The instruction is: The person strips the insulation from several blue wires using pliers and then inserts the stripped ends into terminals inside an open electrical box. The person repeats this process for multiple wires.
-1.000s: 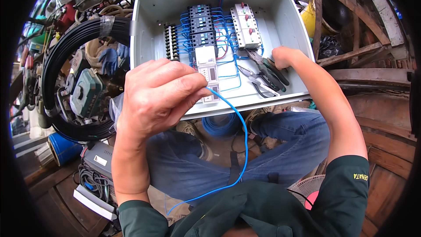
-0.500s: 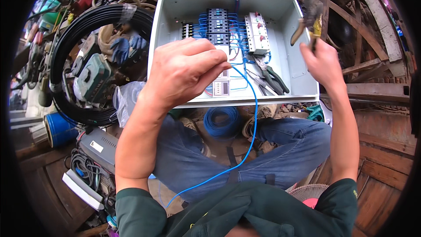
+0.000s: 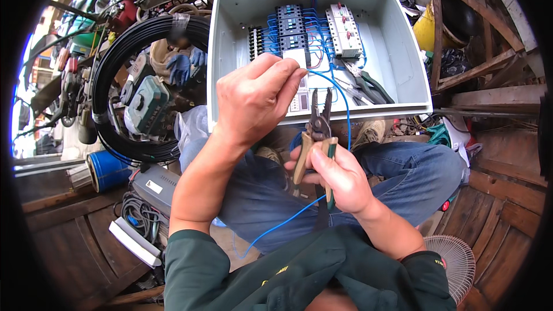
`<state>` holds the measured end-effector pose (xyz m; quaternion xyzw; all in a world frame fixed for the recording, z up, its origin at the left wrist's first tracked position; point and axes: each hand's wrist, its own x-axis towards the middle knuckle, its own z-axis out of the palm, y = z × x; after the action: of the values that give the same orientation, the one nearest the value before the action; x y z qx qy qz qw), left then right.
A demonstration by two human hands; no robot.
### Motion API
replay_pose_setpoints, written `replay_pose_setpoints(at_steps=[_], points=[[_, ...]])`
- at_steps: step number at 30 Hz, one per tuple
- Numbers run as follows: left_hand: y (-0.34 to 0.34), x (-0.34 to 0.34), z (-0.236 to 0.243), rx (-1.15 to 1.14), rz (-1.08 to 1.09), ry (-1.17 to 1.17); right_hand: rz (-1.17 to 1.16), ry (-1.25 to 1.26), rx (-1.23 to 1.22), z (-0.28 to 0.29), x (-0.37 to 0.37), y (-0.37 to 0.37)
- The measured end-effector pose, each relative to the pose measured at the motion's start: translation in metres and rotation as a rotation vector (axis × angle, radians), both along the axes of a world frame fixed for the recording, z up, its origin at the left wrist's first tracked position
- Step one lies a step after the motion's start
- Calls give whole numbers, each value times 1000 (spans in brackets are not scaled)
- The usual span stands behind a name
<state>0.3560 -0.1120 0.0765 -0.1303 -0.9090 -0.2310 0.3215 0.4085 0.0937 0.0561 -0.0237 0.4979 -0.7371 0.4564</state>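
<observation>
At the grey cabinet (image 3: 394,43), the left hand (image 3: 252,99) pinched blue wire (image 3: 347,103), the right hand (image 3: 341,183) gripped parted pliers (image 3: 318,125). Wire preparation seemed underway, needing pliers aligned with wire.

You cannot make out any wording here: the yellow lettering (image 3: 275,275) across the chest of your dark green shirt (image 3: 299,258) and the small yellow mark on your right sleeve (image 3: 423,273) are too small to read. The white label (image 3: 154,186) on the grey boxy machine (image 3: 167,176) at your left is just as illegible, as are the tiny markings on the black contactors (image 3: 291,26) inside the grey enclosure (image 3: 391,29).
</observation>
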Motion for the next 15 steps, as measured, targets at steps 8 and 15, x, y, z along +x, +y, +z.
replay_pose_setpoints(at_steps=[8,15], points=[[7,5,-8,-5,-6,13,-75,233,71,3,-22,-21],[9,12,-5,20,-7,-94,-129,342,31,1,-30,-30]])
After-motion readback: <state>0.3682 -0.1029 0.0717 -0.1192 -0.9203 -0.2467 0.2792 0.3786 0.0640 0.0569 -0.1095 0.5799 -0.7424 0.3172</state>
